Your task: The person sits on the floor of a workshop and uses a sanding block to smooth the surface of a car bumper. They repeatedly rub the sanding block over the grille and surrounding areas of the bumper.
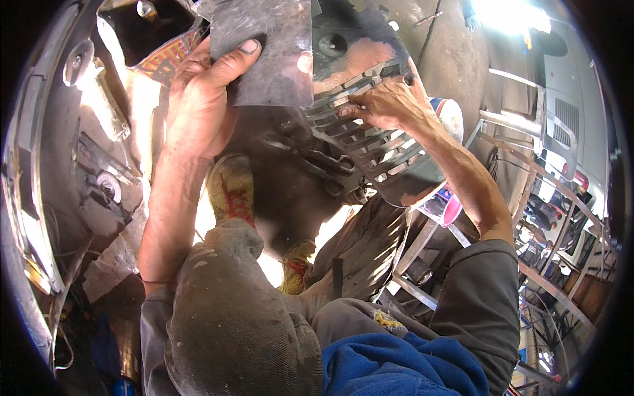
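My left hand (207,86) grips a thin grey rectangular sheet (271,59) at the top centre, thumb pressed on its face and fingers mostly hidden behind it. My right hand (380,105) is on a dark slotted panel (396,165) with pink filler patches, to the right of the sheet, its fingers curled over the bars near the panel's upper part. The sheet overlaps the panel's left side. Below them lie some dark scissor-like tools (323,162), hard to make out. My legs and yellow shoes (231,191) are beneath.
A printed container (122,33) with a dark inside stands at upper left, near metal tools (105,105) and scraps. Metal frames (502,125) run along the right, with a pink-rimmed can (449,211) below the panel. A white vehicle (574,132) is at far right.
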The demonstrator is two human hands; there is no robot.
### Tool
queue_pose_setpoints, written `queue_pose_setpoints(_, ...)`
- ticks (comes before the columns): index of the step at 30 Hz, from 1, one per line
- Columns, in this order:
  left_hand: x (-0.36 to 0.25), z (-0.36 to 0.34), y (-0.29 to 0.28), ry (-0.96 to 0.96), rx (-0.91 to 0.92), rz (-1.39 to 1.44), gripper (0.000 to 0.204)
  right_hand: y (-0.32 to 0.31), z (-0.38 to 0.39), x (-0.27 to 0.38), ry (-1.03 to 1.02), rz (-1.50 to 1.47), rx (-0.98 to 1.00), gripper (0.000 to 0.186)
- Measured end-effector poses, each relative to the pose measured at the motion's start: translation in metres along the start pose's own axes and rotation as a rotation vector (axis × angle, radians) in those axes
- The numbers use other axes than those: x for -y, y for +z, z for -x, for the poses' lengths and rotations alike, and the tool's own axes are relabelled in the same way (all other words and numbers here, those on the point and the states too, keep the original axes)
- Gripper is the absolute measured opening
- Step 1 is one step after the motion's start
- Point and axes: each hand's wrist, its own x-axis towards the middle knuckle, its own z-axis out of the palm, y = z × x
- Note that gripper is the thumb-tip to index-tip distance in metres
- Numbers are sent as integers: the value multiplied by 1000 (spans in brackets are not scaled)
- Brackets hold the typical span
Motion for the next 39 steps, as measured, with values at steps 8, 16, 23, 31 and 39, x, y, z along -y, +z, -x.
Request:
queue_pose_setpoints(8, -1, -1, 1, -1, -26, -23, 36, 2, -3, 6, 41, 41, 123, 75)
queue_pose_setpoints(16, -3, -4, -3, -2, -9, -18, 39, 11, -2, -3, 42, -51, 31, 78)
queue_pose_setpoints(23, -2, -2, 2, 2, -12, 7, 41, 19, -9, 7, 13, -34, 70, 86)
queue_pose_setpoints(31, -2, -4, -2, -3, 10, 36, 32, 19, -21, -8, 68, 33, -5, 90)
queue_pose_setpoints(39, -1, -2, 0, -7, -37, -36, 39, -3, -4, 6, -46, -63, 102, 83)
